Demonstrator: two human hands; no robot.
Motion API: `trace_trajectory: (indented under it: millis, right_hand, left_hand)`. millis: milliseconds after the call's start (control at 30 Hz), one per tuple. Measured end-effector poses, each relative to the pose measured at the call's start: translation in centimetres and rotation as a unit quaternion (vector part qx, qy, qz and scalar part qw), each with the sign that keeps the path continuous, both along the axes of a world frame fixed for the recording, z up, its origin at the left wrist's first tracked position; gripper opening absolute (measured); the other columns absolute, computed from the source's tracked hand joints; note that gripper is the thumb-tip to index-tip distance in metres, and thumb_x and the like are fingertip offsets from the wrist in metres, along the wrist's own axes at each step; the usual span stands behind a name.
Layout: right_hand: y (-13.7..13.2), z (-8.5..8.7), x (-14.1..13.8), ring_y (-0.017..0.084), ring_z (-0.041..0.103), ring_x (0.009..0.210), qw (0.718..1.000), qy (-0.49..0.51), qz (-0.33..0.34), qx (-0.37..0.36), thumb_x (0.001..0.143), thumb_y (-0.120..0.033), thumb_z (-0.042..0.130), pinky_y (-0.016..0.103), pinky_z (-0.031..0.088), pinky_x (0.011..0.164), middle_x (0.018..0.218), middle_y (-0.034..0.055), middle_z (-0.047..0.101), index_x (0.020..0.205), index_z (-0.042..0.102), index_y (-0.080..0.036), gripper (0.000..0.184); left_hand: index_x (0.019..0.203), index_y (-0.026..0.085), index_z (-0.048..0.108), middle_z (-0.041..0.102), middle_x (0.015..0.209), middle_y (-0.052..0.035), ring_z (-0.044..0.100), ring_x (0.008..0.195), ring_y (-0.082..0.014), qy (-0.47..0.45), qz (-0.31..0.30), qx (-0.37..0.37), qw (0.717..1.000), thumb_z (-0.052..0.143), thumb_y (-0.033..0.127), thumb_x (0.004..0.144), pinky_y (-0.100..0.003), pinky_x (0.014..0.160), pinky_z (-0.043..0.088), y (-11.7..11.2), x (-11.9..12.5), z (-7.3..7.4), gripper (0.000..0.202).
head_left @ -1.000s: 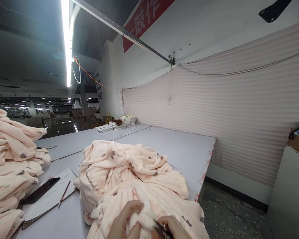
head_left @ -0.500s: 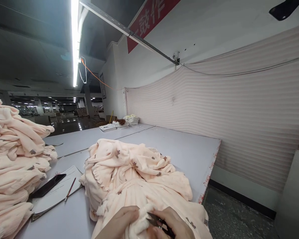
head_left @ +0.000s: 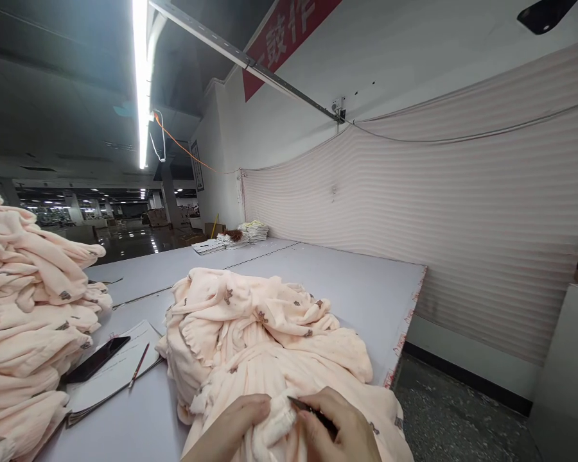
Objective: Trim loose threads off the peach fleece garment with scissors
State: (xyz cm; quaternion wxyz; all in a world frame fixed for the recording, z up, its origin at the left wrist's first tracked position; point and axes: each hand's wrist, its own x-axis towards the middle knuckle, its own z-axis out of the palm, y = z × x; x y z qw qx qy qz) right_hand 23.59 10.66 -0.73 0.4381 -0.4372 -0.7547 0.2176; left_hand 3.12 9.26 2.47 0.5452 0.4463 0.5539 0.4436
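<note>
A crumpled peach fleece garment (head_left: 264, 340) with small brown prints lies on the white table (head_left: 347, 289) right in front of me. My left hand (head_left: 231, 427) pinches a fluffy fold of it at the bottom of the view. Beside it, my right hand (head_left: 340, 430) grips small dark thread snips (head_left: 304, 407), their tip laid against that same fold. Both hands are cut off by the lower edge.
A tall pile of matching peach garments (head_left: 24, 308) stands at the left. A black phone (head_left: 96, 359) and a red pen (head_left: 139, 364) rest on papers (head_left: 115, 378). Folded goods (head_left: 250, 232) sit far back. The table's right edge drops to a dark floor (head_left: 453, 417).
My right hand has lifted further into view and closed over the snips against the fold. The view shifted slightly; the garment stays where it was.
</note>
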Motion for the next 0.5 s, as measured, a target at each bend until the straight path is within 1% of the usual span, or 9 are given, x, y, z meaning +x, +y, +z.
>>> trace_trajectory:
  millis: [67, 133, 167, 267, 333, 400, 433, 467, 500]
  right_hand:
    - [0.1, -0.1, 0.0, 0.018, 0.068, 0.076, 1.0, 0.019, 0.019, -0.016, 0.08, -0.036, 0.06, 0.021, 0.047, 0.065, 0.084, 0.001, 0.071, 0.098, 0.072, -0.031, 0.023]
    - [0.1, -0.2, -0.2, 0.018, 0.068, 0.074, 1.0, 0.012, 0.02, -0.007, 0.077, -0.035, 0.062, 0.021, 0.046, 0.062, 0.084, 0.0013, 0.071, 0.102, 0.072, -0.031, 0.027]
    - [0.1, -0.1, -0.3, 0.018, 0.068, 0.074, 1.0, 0.01, 0.015, 0.0, 0.078, -0.035, 0.061, 0.021, 0.046, 0.062, 0.084, 0.0015, 0.071, 0.102, 0.072, -0.031, 0.027]
    - [0.1, 0.0, 0.1, 0.019, 0.067, 0.076, 0.999, 0.05, 0.006, -0.011, 0.083, -0.033, 0.054, 0.023, 0.047, 0.067, 0.081, 0.0025, 0.071, 0.091, 0.074, -0.027, 0.022]
    - [0.1, -0.1, 1.1, 0.019, 0.066, 0.078, 0.994, 0.102, -0.022, -0.036, 0.084, -0.035, 0.054, 0.023, 0.046, 0.069, 0.081, 0.0031, 0.071, 0.087, 0.072, -0.024, 0.022]
    - [0.0, -0.8, 2.6, 0.02, 0.063, 0.079, 0.986, 0.137, -0.078, -0.051, 0.083, -0.04, 0.055, 0.024, 0.045, 0.071, 0.082, 0.0028, 0.068, 0.085, 0.067, -0.022, 0.022]
    - [-0.1, -1.2, 3.3, 0.02, 0.061, 0.077, 0.982, 0.145, -0.11, -0.057, 0.082, -0.042, 0.056, 0.024, 0.044, 0.071, 0.08, 0.0019, 0.066, 0.083, 0.064, -0.022, 0.022]
    - [-0.1, -1.7, 3.9, 0.019, 0.059, 0.075, 0.977, 0.15, -0.135, -0.068, 0.081, -0.044, 0.056, 0.024, 0.043, 0.069, 0.076, 0.0005, 0.063, 0.08, 0.06, -0.022, 0.023]
    - [-0.1, -2.3, 4.2, 0.018, 0.057, 0.071, 0.973, 0.157, -0.149, -0.084, 0.08, -0.046, 0.057, 0.024, 0.042, 0.067, 0.071, -0.0014, 0.059, 0.076, 0.057, -0.022, 0.024]
  left_hand:
    - [0.086, 0.015, 0.073, 0.068, 0.113, -0.011, 0.055, 0.114, -0.0306, -0.005, -0.013, 0.001, 1.0, 0.065, 0.039, 0.063, -0.042, 0.103, 0.037, 0.3, 0.0, -0.4, 0.034]
    - [0.083, 0.014, 0.072, 0.069, 0.11, -0.0116, 0.054, 0.115, -0.0311, -0.008, -0.028, 0.006, 1.0, 0.067, 0.04, 0.063, -0.042, 0.102, 0.039, 0.4, 0.2, -0.6, 0.033]
    - [0.083, 0.014, 0.072, 0.07, 0.107, -0.0115, 0.054, 0.116, -0.0312, -0.007, -0.031, 0.007, 0.999, 0.067, 0.042, 0.063, -0.042, 0.102, 0.039, 0.5, 0.4, -0.7, 0.034]
    - [0.082, 0.015, 0.071, 0.072, 0.1, -0.0091, 0.055, 0.115, -0.0319, 0.006, -0.032, 0.021, 0.999, 0.07, 0.048, 0.062, -0.042, 0.1, 0.041, 0.4, 0.2, -0.3, 0.038]
    - [0.085, 0.017, 0.07, 0.071, 0.101, -0.007, 0.054, 0.116, -0.0317, 0.003, -0.009, 0.051, 0.999, 0.069, 0.055, 0.063, -0.041, 0.099, 0.042, 0.3, -0.9, 0.5, 0.044]
    - [0.091, 0.02, 0.068, 0.07, 0.103, -0.0048, 0.053, 0.117, -0.0298, -0.004, 0.056, 0.065, 0.996, 0.062, 0.061, 0.068, -0.039, 0.098, 0.042, 0.3, -2.1, 1.5, 0.048]
    - [0.095, 0.021, 0.066, 0.07, 0.101, -0.0039, 0.054, 0.116, -0.0289, 0.008, 0.086, 0.063, 0.994, 0.058, 0.062, 0.071, -0.038, 0.097, 0.043, 0.3, -2.4, 1.9, 0.048]
    - [0.097, 0.022, 0.065, 0.071, 0.097, -0.0034, 0.056, 0.112, -0.0284, 0.035, 0.097, 0.064, 0.993, 0.055, 0.061, 0.074, -0.038, 0.095, 0.044, 0.3, -2.3, 2.3, 0.047]
    - [0.098, 0.022, 0.064, 0.071, 0.093, -0.0032, 0.058, 0.107, -0.0285, 0.083, 0.08, 0.076, 0.99, 0.053, 0.059, 0.077, -0.038, 0.093, 0.045, 0.4, -1.7, 2.5, 0.044]
